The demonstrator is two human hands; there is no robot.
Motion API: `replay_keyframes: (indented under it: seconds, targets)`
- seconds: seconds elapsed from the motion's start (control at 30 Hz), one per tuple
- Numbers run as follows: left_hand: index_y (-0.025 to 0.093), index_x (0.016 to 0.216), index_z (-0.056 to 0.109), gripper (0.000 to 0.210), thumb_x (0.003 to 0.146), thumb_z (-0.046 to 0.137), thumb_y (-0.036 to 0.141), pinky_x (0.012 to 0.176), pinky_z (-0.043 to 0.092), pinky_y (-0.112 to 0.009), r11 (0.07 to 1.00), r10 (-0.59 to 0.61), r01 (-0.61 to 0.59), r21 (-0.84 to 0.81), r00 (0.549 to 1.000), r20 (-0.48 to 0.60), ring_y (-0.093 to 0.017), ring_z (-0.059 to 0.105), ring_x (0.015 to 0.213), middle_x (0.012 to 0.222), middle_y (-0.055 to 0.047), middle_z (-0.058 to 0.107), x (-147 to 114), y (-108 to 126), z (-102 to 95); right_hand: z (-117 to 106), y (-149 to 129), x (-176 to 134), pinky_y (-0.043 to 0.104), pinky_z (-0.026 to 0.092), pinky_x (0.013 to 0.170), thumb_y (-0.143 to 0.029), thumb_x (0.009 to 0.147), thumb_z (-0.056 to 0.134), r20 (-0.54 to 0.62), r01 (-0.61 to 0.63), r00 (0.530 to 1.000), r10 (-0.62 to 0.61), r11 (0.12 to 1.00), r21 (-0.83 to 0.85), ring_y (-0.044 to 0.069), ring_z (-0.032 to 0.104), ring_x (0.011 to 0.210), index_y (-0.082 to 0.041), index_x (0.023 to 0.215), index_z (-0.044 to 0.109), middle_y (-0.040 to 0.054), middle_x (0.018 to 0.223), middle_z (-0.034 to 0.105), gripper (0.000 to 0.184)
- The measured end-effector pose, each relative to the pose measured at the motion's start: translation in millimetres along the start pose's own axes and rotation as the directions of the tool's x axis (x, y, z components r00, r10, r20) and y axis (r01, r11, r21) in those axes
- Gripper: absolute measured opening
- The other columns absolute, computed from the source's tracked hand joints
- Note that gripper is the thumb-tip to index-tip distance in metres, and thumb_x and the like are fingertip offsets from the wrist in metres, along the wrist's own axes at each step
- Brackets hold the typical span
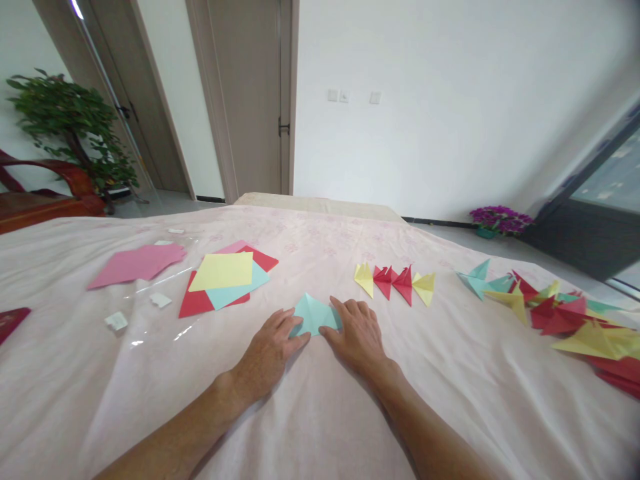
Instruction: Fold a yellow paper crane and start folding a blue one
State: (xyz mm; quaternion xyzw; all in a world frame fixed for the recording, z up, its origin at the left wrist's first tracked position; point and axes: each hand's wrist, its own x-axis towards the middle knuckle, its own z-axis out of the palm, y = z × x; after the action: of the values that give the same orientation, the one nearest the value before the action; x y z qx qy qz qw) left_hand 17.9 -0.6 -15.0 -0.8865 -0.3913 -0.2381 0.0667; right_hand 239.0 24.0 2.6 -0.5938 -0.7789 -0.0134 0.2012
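A light-blue sheet of origami paper (313, 313), partly folded with a peak at its far edge, lies on the pink cloth in front of me. My left hand (271, 341) grips its left corner, thumb along the near edge and fingers on the far side. On the right corner, my right hand (358, 337) holds the paper between thumb and index finger, its other fingers curled. Both corners are partly hidden by the fingers. Beyond my right hand stands a row of small folded paper cranes, with a red crane (403, 283) among yellow ones.
To the left lie loose sheets topped by a yellow sheet (223, 271), and a pink paper stack (137, 262) on clear plastic wrapping. Many folded cranes, including a yellow crane (600, 340), crowd the right side. A dark red object (13, 322) sits at the left edge.
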Motion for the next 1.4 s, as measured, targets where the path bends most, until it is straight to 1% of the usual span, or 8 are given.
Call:
replay_keyframes:
  seconds: [0.2, 0.43, 0.7, 0.93, 1.03, 1.17, 1.33, 1.4]
  targets:
    - [0.024, 0.1, 0.075, 0.031, 0.086, 0.055, 0.005, 0.107, 0.041, -0.051, 0.989, -0.139, 0.134, 0.062, 0.987, 0.079, -0.03, 0.049, 0.128, 0.124, -0.009, 0.065, -5.4, -0.9, -14.8, 3.6, 18.3, 2.5, 0.037, 0.034, 0.084, -0.033, 0.084, 0.063, 0.011, -0.052, 0.999, 0.052, 0.995, 0.088, 0.027, 0.049, 0.101, -0.024, 0.134, 0.054, 0.0071, 0.106, 0.064, 0.052]
    - [0.022, 0.096, 0.075, 0.035, 0.083, 0.05, 0.001, 0.096, 0.048, -0.041, 0.926, -0.376, 0.36, 0.11, 0.89, 0.259, -0.025, 0.064, 0.107, 0.109, -0.007, 0.072, -13.5, -6.0, -41.5, 3.0, 36.0, 3.8, 0.037, 0.036, 0.087, -0.019, 0.085, 0.056, 0.006, -0.026, 1.0, 0.025, 0.987, 0.158, 0.025, 0.05, 0.102, -0.026, 0.126, 0.06, 0.0042, 0.099, 0.067, 0.043]
    - [0.029, 0.132, 0.053, 0.051, 0.083, 0.064, 0.025, 0.073, 0.047, -0.025, 0.841, -0.535, 0.541, -0.008, 0.834, 0.136, -0.018, 0.064, 0.099, 0.109, -0.001, 0.064, -2.6, 1.5, -30.9, 0.1, 34.2, 3.7, 0.036, 0.042, 0.085, -0.013, 0.073, 0.061, -0.076, 0.186, 0.982, -0.17, 0.922, 0.34, 0.022, 0.053, 0.091, -0.023, 0.125, 0.062, 0.0027, 0.09, 0.067, 0.053]
    - [0.024, 0.08, 0.066, 0.022, 0.078, 0.057, 0.003, 0.07, 0.047, -0.028, 0.92, -0.367, 0.343, -0.189, 0.924, -0.109, -0.017, 0.062, 0.082, 0.082, 0.001, 0.065, -6.7, -10.7, -22.0, -13.3, 28.4, -8.8, 0.037, 0.042, 0.089, 0.0, 0.062, 0.044, 0.012, 0.321, 0.933, -0.36, 0.844, 0.429, 0.021, 0.056, 0.09, -0.028, 0.087, 0.076, 0.0034, 0.084, 0.065, 0.049]
    - [0.022, 0.082, 0.064, 0.025, 0.079, 0.052, 0.0, 0.072, 0.049, -0.028, 0.911, -0.302, 0.232, -0.342, 0.938, -0.169, -0.017, 0.062, 0.08, 0.082, -0.001, 0.065, -6.6, -14.1, -20.0, -13.9, 26.7, -12.0, 0.036, 0.046, 0.083, -0.004, 0.06, 0.043, -0.01, 0.222, 0.965, -0.262, 0.797, 0.561, 0.022, 0.058, 0.086, -0.024, 0.078, 0.075, 0.0048, 0.081, 0.064, 0.042]
    - [0.02, 0.085, 0.063, 0.026, 0.082, 0.047, 0.0, 0.078, 0.052, -0.027, 0.896, -0.242, 0.149, -0.418, 0.954, -0.179, -0.015, 0.065, 0.086, 0.09, -0.003, 0.067, -5.1, -15.6, -16.3, -12.4, 27.4, -9.0, 0.038, 0.049, 0.085, -0.019, 0.075, 0.05, -0.063, -0.033, 0.99, 0.129, 0.635, 0.772, 0.024, 0.061, 0.095, -0.021, 0.097, 0.073, 0.0087, 0.099, 0.066, 0.032]
    - [0.02, 0.092, 0.062, 0.03, 0.086, 0.043, -0.001, 0.085, 0.053, -0.026, 0.872, -0.18, 0.057, -0.486, 0.961, -0.21, -0.014, 0.065, 0.098, 0.108, -0.007, 0.067, -4.6, -13.4, -12.9, -14.3, 29.7, -2.5, 0.038, 0.053, 0.08, -0.051, 0.089, 0.049, 0.258, -0.384, 0.897, 0.359, 0.344, 0.857, 0.026, 0.062, 0.102, -0.017, 0.13, 0.058, 0.0152, 0.126, 0.061, 0.054]
    - [0.02, 0.093, 0.062, 0.029, 0.086, 0.044, -0.001, 0.087, 0.053, -0.027, 0.864, -0.193, 0.055, -0.501, 0.954, -0.228, -0.015, 0.065, 0.101, 0.111, -0.007, 0.067, -4.3, -12.4, -12.5, -15.3, 29.9, -1.3, 0.037, 0.053, 0.081, -0.053, 0.085, 0.056, 0.319, -0.431, 0.884, 0.341, 0.334, 0.838, 0.026, 0.061, 0.107, -0.019, 0.135, 0.054, 0.0151, 0.133, 0.057, 0.06]
